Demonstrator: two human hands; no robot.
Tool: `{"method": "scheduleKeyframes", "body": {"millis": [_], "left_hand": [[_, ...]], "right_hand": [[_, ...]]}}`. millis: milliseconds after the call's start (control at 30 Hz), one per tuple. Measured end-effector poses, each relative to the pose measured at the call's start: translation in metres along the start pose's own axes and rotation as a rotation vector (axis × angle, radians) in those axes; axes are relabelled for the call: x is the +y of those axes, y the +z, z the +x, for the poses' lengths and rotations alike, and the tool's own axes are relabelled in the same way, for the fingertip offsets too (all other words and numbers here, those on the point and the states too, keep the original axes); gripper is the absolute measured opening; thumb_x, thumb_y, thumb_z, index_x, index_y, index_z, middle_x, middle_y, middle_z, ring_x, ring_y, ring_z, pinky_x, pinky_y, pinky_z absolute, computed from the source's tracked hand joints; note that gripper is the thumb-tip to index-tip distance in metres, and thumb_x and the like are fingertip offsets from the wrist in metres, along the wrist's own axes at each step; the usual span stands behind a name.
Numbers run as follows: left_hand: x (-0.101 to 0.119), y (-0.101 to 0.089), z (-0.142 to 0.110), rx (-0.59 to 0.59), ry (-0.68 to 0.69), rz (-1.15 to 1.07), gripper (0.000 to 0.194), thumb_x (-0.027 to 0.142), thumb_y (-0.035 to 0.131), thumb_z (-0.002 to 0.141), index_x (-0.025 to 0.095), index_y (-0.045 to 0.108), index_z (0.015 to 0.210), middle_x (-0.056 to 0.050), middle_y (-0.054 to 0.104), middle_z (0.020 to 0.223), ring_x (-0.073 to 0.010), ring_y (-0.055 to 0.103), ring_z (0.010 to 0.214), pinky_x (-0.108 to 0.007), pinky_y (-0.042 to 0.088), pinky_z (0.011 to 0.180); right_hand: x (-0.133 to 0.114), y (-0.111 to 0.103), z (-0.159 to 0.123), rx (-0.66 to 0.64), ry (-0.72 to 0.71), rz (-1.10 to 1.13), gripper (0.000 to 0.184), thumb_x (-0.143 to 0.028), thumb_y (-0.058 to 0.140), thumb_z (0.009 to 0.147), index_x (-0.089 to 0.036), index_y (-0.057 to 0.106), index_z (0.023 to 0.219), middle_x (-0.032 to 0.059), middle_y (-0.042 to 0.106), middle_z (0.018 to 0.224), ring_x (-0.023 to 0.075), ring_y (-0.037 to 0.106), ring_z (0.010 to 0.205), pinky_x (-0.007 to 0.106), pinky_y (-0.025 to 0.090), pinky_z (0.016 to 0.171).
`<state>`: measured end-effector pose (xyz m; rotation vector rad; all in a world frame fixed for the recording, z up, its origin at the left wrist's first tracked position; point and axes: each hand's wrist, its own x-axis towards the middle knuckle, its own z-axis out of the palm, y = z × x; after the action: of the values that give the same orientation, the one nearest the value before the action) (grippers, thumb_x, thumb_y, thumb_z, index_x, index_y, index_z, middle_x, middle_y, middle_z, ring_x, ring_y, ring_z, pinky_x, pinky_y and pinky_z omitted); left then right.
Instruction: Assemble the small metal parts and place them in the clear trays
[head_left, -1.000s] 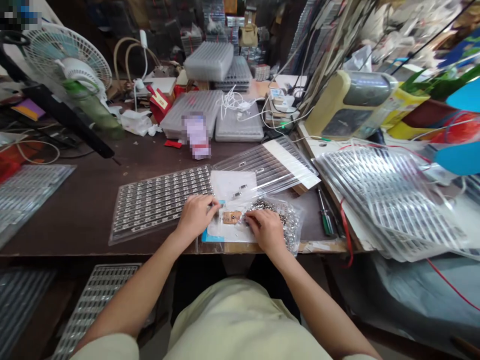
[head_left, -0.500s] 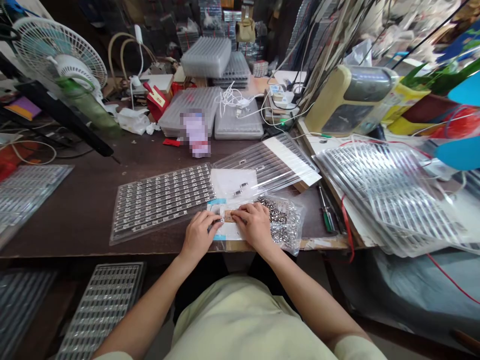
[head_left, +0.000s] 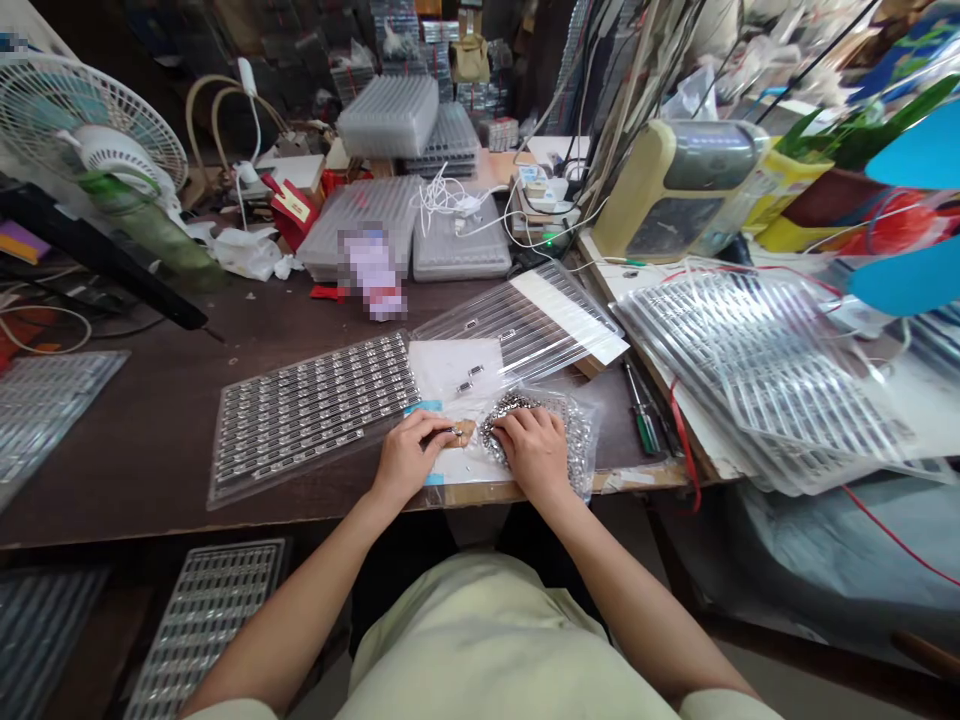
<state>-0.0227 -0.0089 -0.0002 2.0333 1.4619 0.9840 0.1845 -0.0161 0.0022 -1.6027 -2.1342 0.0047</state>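
Note:
My left hand [head_left: 409, 455] is closed in a pinch on a small dark part with a metal end, over a small brown block [head_left: 463, 433] on a white sheet [head_left: 472, 467]. My right hand [head_left: 536, 450] reaches into an open clear bag [head_left: 586, 440] of tiny shiny metal pieces [head_left: 501, 408]. Its fingertips are bent together at the heap's left edge; anything between them is too small to make out. Left of the hands lies a clear tray [head_left: 315, 410] with rows of black-and-silver parts. Some loose parts [head_left: 475, 371] lie beyond the hands.
A ribbed clear tray [head_left: 551, 335] with a white strip lies behind the bag. A green-handled screwdriver [head_left: 643, 428] rests to the right, near stacked clear trays [head_left: 772, 370]. Farther back are a tangled white cable [head_left: 450, 205], a fan [head_left: 97, 130] and a dark tool [head_left: 112, 270].
My right hand has moved right, from the brown block to the metal pieces in the bag. My left hand stays by the block, pinching the small part. The view has shifted slightly.

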Motion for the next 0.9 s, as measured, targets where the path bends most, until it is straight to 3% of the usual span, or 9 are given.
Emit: {"method": "scheduleKeyframes", "body": {"millis": [200, 567, 767, 900], "left_hand": [[0.003, 0.004, -0.001, 0.011, 0.009, 0.032, 0.013, 0.025, 0.061, 0.085, 0.023, 0.072, 0.091, -0.004, 0.068, 0.091, -0.0178, 0.064, 0.083, -0.033, 0.052, 0.078], [0.004, 0.006, 0.000, -0.016, -0.004, 0.042, 0.010, 0.022, 0.061, 0.084, 0.022, 0.071, 0.087, -0.004, 0.068, 0.089, -0.0186, 0.063, 0.084, -0.033, 0.049, 0.080], [-0.001, 0.001, 0.003, 0.171, -0.084, -0.114, 0.013, 0.027, 0.059, 0.085, 0.018, 0.068, 0.088, -0.006, 0.065, 0.089, -0.0164, 0.062, 0.081, -0.028, 0.050, 0.071], [-0.001, -0.001, 0.004, 0.190, -0.093, -0.142, 0.015, 0.028, 0.058, 0.085, 0.017, 0.067, 0.087, -0.005, 0.064, 0.088, -0.0149, 0.061, 0.080, -0.026, 0.050, 0.069]], "right_hand": [[0.001, 0.004, -0.001, 0.084, 0.035, 0.146, 0.016, -0.023, 0.052, 0.089, -0.023, 0.068, 0.092, 0.0043, 0.065, 0.095, 0.0189, 0.053, 0.090, 0.033, 0.035, 0.080], [0.004, 0.002, 0.001, 0.082, 0.026, 0.324, 0.014, -0.022, 0.055, 0.089, -0.023, 0.069, 0.092, 0.0030, 0.068, 0.091, 0.0179, 0.057, 0.087, 0.031, 0.038, 0.078], [-0.020, 0.008, 0.016, -0.010, 0.011, 0.294, 0.018, -0.039, 0.067, 0.082, -0.024, 0.068, 0.072, -0.0006, 0.068, 0.073, 0.0157, 0.055, 0.076, 0.031, 0.033, 0.076], [-0.031, 0.018, 0.021, -0.004, -0.028, 0.251, 0.014, -0.041, 0.067, 0.081, -0.028, 0.072, 0.078, -0.0009, 0.070, 0.088, 0.0169, 0.051, 0.086, 0.033, 0.030, 0.082]]}}
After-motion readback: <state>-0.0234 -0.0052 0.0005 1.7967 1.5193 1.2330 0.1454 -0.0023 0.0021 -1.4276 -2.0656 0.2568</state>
